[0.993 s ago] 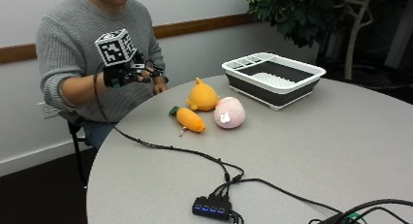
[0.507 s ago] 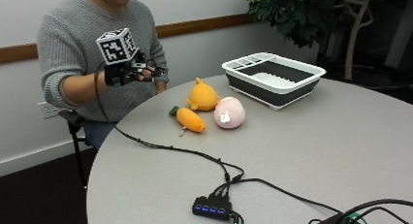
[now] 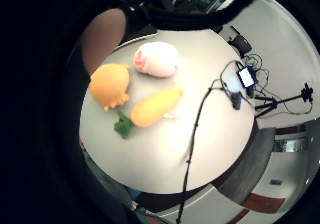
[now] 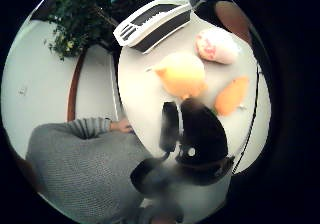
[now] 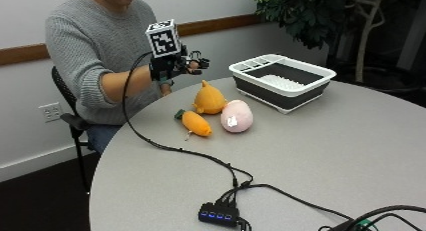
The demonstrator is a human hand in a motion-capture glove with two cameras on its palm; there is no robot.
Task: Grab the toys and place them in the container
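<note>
Gloved hand [image 5: 174, 67], fingers relaxed and holding nothing, is hovering above the toys [image 5: 210, 98] near the table [image 5: 346, 141] edge; a careless reach is risking knocking one off.

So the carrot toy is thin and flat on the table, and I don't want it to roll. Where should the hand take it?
Probably across the middle of the orange plush carrot, coming from above: it lies lengthwise, leafy end towards the person, and its sides are clear of the yellow plush toy and pink plush toy.

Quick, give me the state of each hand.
Right hand: raised above the table, holding nothing; fingers' state cannot be told.
Left hand: bare, at the table edge, holding nothing visible.
</note>
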